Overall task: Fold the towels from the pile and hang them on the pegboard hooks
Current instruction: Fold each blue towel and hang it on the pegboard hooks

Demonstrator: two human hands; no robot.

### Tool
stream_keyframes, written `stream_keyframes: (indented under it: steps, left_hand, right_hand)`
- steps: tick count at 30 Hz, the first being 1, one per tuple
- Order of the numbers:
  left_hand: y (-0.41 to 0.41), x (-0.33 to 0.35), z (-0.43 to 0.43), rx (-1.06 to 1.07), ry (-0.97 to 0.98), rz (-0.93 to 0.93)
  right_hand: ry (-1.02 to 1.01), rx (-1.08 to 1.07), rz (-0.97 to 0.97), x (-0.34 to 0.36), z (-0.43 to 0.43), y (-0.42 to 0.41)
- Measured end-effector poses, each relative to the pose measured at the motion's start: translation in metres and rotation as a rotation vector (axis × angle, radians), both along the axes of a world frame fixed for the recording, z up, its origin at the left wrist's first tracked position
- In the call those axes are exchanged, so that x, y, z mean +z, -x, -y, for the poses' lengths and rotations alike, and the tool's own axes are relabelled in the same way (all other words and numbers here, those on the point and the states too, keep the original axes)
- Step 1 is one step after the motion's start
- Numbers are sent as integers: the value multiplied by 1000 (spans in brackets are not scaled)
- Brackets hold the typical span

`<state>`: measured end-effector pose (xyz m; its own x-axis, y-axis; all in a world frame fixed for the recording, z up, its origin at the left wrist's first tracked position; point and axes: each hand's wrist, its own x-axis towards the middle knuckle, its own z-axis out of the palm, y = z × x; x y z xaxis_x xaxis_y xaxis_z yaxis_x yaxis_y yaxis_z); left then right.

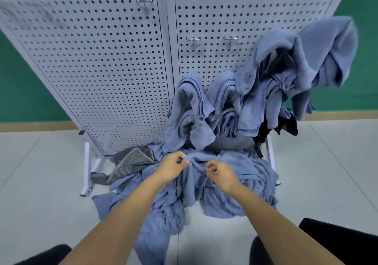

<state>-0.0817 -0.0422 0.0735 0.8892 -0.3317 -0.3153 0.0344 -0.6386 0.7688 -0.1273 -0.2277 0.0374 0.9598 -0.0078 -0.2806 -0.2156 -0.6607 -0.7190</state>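
Observation:
A heap of blue towels lies on the floor at the foot of the white pegboard. My left hand pinches the upper edge of one blue towel from the heap. My right hand pinches the same edge a little to the right. That towel hangs down between my forearms. Several blue towels hang from hooks low on the right pegboard panel, and a larger bunch hangs higher at the right. Two bare hooks sit above them, and another hook sits higher up.
A grey striped towel lies on the floor left of the heap, beside the pegboard's white foot. Something black hangs under the right-hand bunch. A green wall stands behind. My knees show at the bottom corners.

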Motion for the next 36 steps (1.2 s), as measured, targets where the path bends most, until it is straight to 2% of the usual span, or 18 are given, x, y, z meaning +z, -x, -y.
stream_keyframes:
  steps: [4, 10, 14, 16, 20, 24, 27, 30, 33, 36]
  left_hand:
    - [17, 61, -5, 44, 160, 3]
    - [36, 158, -2, 98, 359, 52]
    - [43, 203, -7, 58, 442, 116]
    - [46, 216, -14, 47, 461, 132]
    - [45, 216, -37, -29, 331, 59]
    - [43, 196, -45, -107, 105, -54]
    - [48, 190, -41, -194, 123, -121]
    - [53, 186, -38, -254, 130, -142]
    - [52, 188, -31, -140, 388, -141]
    - [49, 196, -27, -66, 757, -166]
  right_hand:
    - [-17, -8, 104, 57, -4, 15]
    - [-192, 79, 209, 164, -16, 23]
    - [-86, 152, 362, 213, -18, 25]
    - [-106, 143, 366, 228, -14, 27]
    - [-288, 63, 310, 245, -9, 30]
    - [-317, 96, 348, 246, -11, 28]
    - [-208, 20, 489, 244, -11, 22]
    - [-252, -142, 568, 238, -5, 13]
    - [-392, -224, 490, 233, -6, 11]
    - [-441, -254, 242, 220, -10, 12]
